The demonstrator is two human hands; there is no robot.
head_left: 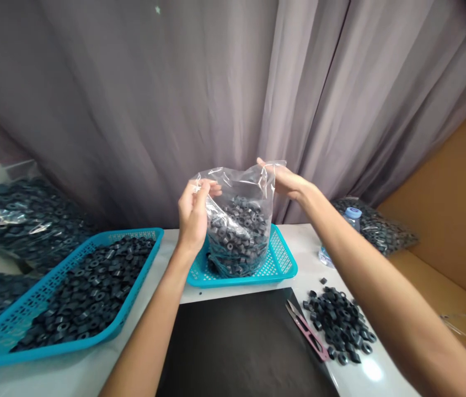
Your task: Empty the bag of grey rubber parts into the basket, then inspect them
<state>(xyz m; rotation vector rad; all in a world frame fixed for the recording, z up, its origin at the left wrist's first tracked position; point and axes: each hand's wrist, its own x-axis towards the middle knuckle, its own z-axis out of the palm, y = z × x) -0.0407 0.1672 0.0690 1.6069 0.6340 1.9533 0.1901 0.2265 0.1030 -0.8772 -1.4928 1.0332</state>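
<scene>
A clear plastic bag (239, 234), part-filled with small black ring-shaped pieces, stands upright in a small blue basket (284, 259). My left hand (194, 212) grips the bag's upper left edge between thumb and fingers. At the upper right corner, my right hand (284, 179) holds the bag's rim, its fingers partly behind the clear film. The bag's mouth is spread between both hands.
A larger blue basket (139, 298) of black pieces stands left, beside filled bags (21, 220). A black mat (236, 342) lies in front. Pink thread snips (309, 333), a loose pile of black pieces (338, 320), a water bottle (352, 218) and another filled bag (385, 229) are on the right.
</scene>
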